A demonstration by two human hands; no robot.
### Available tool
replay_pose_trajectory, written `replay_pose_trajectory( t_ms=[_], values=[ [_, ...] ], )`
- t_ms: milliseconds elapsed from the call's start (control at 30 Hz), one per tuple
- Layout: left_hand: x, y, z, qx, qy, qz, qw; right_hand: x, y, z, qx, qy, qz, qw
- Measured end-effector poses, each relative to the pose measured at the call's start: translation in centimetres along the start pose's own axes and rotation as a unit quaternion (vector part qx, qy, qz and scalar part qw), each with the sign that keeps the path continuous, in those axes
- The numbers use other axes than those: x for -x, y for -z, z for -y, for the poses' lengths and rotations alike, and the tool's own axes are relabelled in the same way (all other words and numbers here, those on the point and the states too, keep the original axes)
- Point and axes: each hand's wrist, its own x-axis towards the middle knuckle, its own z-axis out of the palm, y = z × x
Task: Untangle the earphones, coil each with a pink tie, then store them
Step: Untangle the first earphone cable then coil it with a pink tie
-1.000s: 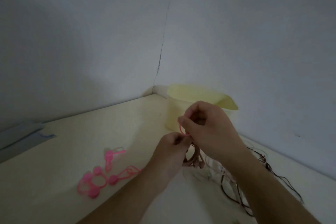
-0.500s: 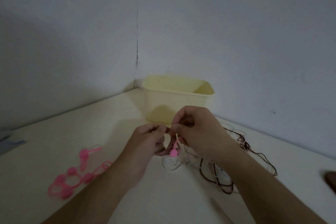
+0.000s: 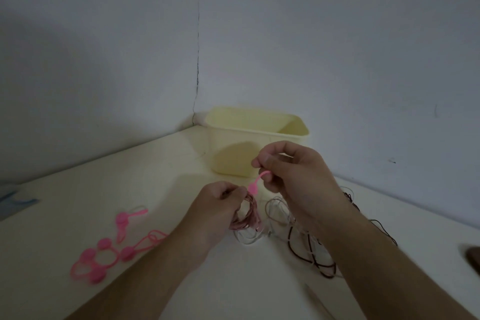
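Note:
My left hand (image 3: 217, 209) grips a coiled pinkish earphone cable (image 3: 248, 215) just above the table. A pink tie (image 3: 255, 183) runs from the top of that coil up to my right hand (image 3: 291, 176), which pinches its thin end. Below and to the right lies a tangle of white earphone cable (image 3: 276, 212) and dark earphone cable (image 3: 324, 262), partly hidden by my right forearm. Several loose pink ties (image 3: 104, 254) lie on the table at the left. A pale yellow bin (image 3: 233, 148) stands in the corner behind my hands.
The cream table (image 3: 130, 184) meets two grey walls at the corner (image 3: 197, 73). A blue-grey object (image 3: 15, 200) sits at the far left edge. A dark object (image 3: 474, 258) shows at the right edge.
The view has lowered and shifted, bringing the whole bin into sight. My right hand has pulled the pink tie's end up and away from the coil, which my left hand keeps gripping.

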Motion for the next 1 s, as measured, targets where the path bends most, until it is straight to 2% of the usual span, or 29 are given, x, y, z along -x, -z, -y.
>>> replay_pose_trajectory(
  t_ms=[100,167,533,733,1000],
  values=[
    [0.0,0.1,-0.1,-0.041,-0.02,-0.019,0.999,-0.1,0.4,1.2,-0.072,-0.001,-0.001,0.997],
    [0.2,-0.1,-0.4,-0.036,-0.02,-0.016,0.999,-0.2,0.7,1.4,-0.079,0.007,-0.005,0.997],
    [0.6,-0.1,-0.7,0.044,0.031,0.013,0.998,-0.1,-0.1,-2.3,0.096,-0.001,-0.005,0.995],
    [0.4,0.2,-1.0,0.155,0.069,0.034,0.985,-0.1,-0.1,-2.4,0.108,-0.001,-0.008,0.994],
    [0.4,0.2,-1.4,0.213,0.097,0.015,0.972,-0.1,0.1,-2.8,0.148,-0.005,-0.014,0.989]
  ],
)
